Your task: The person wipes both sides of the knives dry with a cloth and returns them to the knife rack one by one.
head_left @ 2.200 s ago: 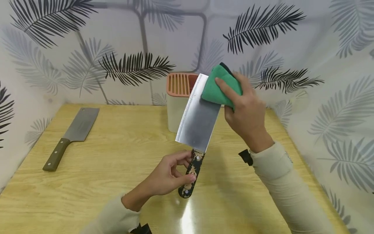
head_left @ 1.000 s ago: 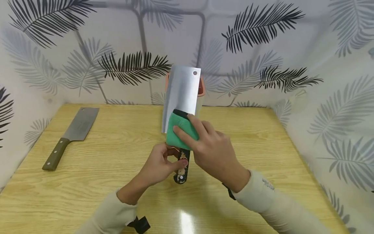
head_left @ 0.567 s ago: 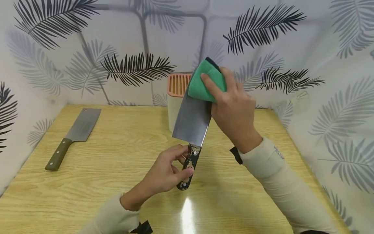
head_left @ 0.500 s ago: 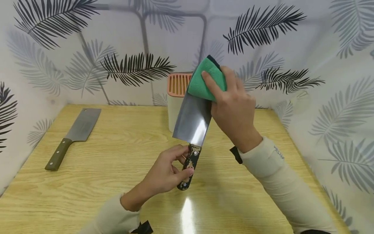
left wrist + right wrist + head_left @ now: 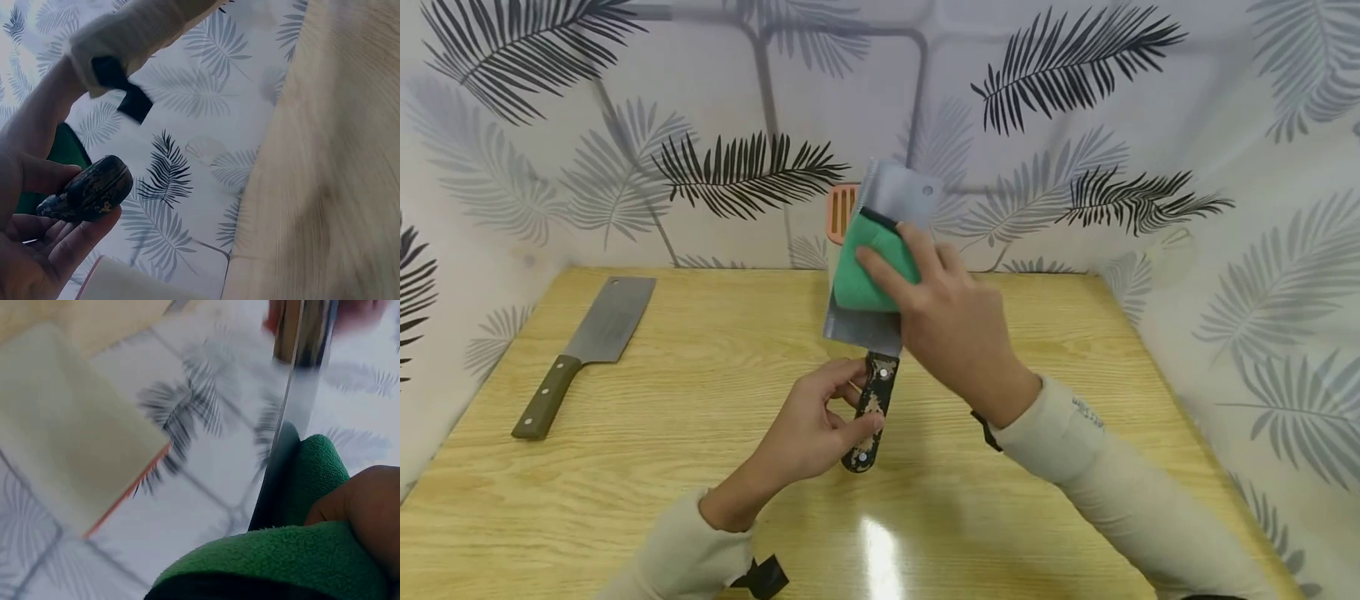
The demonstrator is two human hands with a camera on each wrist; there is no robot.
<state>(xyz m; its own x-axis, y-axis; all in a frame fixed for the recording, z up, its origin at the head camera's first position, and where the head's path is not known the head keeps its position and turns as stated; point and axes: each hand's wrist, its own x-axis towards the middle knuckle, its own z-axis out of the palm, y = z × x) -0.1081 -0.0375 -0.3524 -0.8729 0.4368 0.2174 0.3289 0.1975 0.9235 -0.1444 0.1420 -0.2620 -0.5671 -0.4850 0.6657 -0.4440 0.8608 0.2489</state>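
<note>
Wood-grain tabletop (image 5: 700, 358), held rectangular cleaver (image 5: 867, 329), plush green cloth (image 5: 854, 285)

Head view: high, facing forward and down over wood-grain tabletop (image 5: 715, 433); widest. Left wrist: close, turned sideways, cleaver handle (image 5: 103, 189) at left. Right wrist: close, near upside-down, green cloth (image 5: 281, 556) lower right. Both wrist views share cleaver handle, knife holder (image 5: 75, 431).

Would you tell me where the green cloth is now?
In the head view, the cloth is near centre, in the right hand, against the black-handled cleaver's blade.
</note>
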